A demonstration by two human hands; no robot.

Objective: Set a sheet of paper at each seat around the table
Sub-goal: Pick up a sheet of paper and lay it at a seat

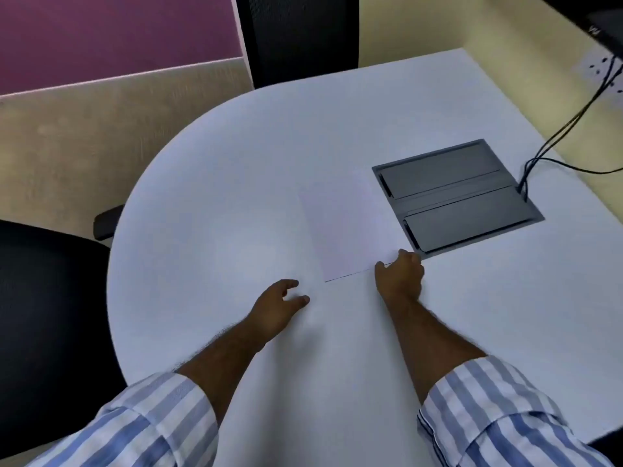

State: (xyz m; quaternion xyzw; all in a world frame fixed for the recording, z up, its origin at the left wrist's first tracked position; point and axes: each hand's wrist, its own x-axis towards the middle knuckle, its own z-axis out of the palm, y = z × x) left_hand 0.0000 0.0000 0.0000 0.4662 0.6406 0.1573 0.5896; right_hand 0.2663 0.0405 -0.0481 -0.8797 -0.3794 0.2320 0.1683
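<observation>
A white sheet of paper lies flat in the middle of the white round-ended table, faint against the surface. My right hand rests at the sheet's near right corner, fingers curled and pinching its edge. My left hand hovers low over the table just left of the sheet's near left corner, thumb and fingers apart, holding nothing. Both forearms reach in from the bottom in striped blue and white sleeves.
A grey recessed cable box sits just right of the paper, with black cables running off to the wall. A black chair seat stands at the left, another black chair back at the far end.
</observation>
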